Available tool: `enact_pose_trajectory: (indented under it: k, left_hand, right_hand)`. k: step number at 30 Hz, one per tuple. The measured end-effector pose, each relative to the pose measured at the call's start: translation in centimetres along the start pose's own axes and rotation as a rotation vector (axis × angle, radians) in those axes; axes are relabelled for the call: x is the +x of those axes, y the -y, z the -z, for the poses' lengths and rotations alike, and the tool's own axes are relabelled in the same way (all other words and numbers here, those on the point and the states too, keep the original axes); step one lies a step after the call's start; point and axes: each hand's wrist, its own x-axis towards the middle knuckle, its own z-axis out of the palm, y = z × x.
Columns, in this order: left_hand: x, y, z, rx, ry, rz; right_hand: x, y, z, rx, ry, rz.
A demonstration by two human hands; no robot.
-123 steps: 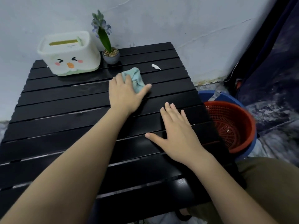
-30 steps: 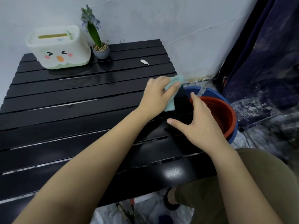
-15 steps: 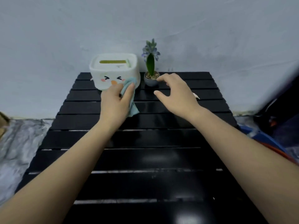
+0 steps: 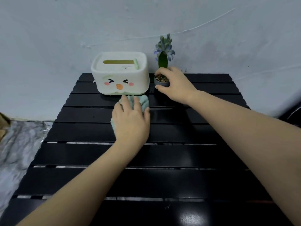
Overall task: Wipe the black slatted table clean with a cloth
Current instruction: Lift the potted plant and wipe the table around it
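Observation:
The black slatted table [image 4: 179, 181] fills the lower view. My left hand [image 4: 132, 119] lies flat on a light teal cloth [image 4: 144, 101] and presses it onto the slats, just in front of the white tissue box. The cloth shows past my fingertips and at the left of my palm. My right hand [image 4: 175, 84] reaches to the back of the table, its thumb and fingers curled round the small grey plant pot [image 4: 160, 82], which stands on the slats.
A white tissue box [image 4: 120, 74] with a cartoon face stands at the back, left of the pot. A purple-flowered plant [image 4: 164, 49] rises from the pot. The pale wall [image 4: 146, 22] is right behind. Grey marbled floor [image 4: 17, 139] lies to the left.
My left hand has set the cloth flat on the slats in front of the tissue box. My right hand has moved back and closed round the plant pot.

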Motion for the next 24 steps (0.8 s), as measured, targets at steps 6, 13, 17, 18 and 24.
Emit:
enact_pose_trajectory:
  k: [6, 13, 17, 18, 24]
  left_hand:
    - [-0.5, -6.8, -0.9, -0.052, -0.016, -0.138]
    - [0.7, -10.1, -1.6, -0.296, -0.143, -0.436]
    - [4.0, -8.9, -0.8, -0.241, -0.201, -0.214]
    - [4.4, -8.9, -0.9, -0.164, -0.115, -0.184]
    - [5.6, -9.9, -3.3, -0.001, 0.016, -0.151]
  right_hand:
    - [-0.7, -0.7, 2.7, 0.004, -0.084, 0.019]
    - [-2.4, -3.0, 8.0, -0.087, -0.134, 0.035]
    - [-3.1, -4.5, 9.9, -0.098, -0.162, 0.035]
    - [-3.2, -4.9, 10.2, -0.098, -0.165, 0.034]
    - [-3.5, -6.9, 11.2, -0.098, -0.207, 0.017]
